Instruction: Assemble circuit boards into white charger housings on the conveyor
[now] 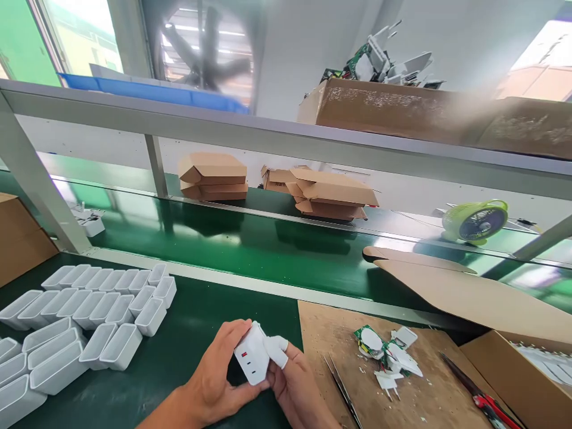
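Both my hands grip a white charger block [250, 359] with a small red mark on its face, low in the middle of the view. My left hand [214, 372] wraps round its left side and underside. My right hand [297, 387] presses against its right side, and a white cot covers one fingertip. Left of my hands, several empty white charger shells [84, 322] lie in rows on the dark green mat [187, 345]. To the right, a brown wooden board [429, 387] carries broken white pieces with a green circuit board [388, 354].
Tweezers [342, 387] lie on the board's left part and red-handled cutters [480, 396] on its right. A cardboard box [527, 375] stands at the right edge. A green conveyor belt [250, 244] beyond carries folded cartons [214, 177], a flat cardboard sheet [469, 292] and a small green fan [476, 221].
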`<state>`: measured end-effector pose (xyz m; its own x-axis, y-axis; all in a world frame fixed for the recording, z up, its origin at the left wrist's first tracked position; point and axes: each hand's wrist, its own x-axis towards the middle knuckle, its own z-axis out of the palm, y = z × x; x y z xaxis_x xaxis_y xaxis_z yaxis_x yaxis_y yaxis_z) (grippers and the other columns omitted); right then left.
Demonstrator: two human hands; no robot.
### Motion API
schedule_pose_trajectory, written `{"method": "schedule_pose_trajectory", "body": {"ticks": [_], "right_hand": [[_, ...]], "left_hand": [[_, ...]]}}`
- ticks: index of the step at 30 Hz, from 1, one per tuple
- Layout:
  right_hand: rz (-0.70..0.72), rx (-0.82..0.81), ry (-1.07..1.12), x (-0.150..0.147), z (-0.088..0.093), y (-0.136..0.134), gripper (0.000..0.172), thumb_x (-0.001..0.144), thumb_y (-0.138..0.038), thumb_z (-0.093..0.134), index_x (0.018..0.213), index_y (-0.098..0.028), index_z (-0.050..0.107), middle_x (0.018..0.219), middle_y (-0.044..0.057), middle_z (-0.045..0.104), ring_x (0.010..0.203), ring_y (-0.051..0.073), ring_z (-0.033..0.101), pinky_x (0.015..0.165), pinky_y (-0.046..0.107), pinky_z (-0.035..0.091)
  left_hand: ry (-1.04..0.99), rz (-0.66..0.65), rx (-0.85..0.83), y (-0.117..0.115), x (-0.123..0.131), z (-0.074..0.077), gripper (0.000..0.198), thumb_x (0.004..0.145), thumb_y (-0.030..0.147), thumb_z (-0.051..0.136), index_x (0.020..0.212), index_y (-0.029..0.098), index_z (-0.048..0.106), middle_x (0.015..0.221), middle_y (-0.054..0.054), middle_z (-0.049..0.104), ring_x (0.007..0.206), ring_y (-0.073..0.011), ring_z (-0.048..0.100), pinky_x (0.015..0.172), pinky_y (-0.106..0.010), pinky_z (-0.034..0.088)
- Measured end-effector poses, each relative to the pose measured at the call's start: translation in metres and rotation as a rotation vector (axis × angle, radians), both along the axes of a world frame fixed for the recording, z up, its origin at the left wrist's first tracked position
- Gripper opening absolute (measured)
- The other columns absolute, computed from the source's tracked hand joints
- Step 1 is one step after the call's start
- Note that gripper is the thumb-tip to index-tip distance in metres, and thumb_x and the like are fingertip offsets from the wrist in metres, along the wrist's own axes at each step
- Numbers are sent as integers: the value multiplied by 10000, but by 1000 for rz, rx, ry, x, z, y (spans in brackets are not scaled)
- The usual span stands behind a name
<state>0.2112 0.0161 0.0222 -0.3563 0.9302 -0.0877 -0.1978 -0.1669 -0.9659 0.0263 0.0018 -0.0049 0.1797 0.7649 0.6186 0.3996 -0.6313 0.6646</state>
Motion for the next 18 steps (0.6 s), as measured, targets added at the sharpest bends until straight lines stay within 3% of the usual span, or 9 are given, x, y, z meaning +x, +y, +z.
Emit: {"method": "schedule_pose_trajectory", "body": {"ticks": [4,11,14,16,18], "right_hand": [[55,-221,202,-7,8,-5,359,859,-539,767,989,-206,730,852,61,776,822,257,772,687,325,595],[-28,-375,254,-12,10,-6,434,799,-524,856,1019,-162,762,960,98,790,882,261,770,746,320,588],[-65,-145,64,-4,3,-2,375,876,-511,779,1054,-181,760,1022,116,791,980,305,760,840,407,613],[-108,224,-217,7,-5,2,280,925,-402,725,1129,-213,757,1125,119,780,1078,314,736,932,448,605],[-131,627,-526,18,-14,6,325,948,-246,640,1264,-242,716,1263,123,740,1163,306,709,998,457,590]], "left_hand": [[-70,72,92,-3,6,10,723,938,325,726,1532,270,317,1225,-144,654,995,-274,695,866,-407,611],[-59,98,128,1,6,8,687,991,446,667,1547,235,323,1205,-122,678,965,-243,705,851,-392,618],[-38,96,70,2,4,9,816,941,601,681,1564,249,288,1238,-133,657,1044,-279,692,894,-437,615],[-41,108,28,2,3,11,883,909,692,657,1571,258,268,1269,-143,634,1064,-295,677,914,-473,608],[-54,122,8,2,2,11,858,925,714,610,1571,268,263,1292,-148,613,1068,-296,664,927,-495,599]]}}
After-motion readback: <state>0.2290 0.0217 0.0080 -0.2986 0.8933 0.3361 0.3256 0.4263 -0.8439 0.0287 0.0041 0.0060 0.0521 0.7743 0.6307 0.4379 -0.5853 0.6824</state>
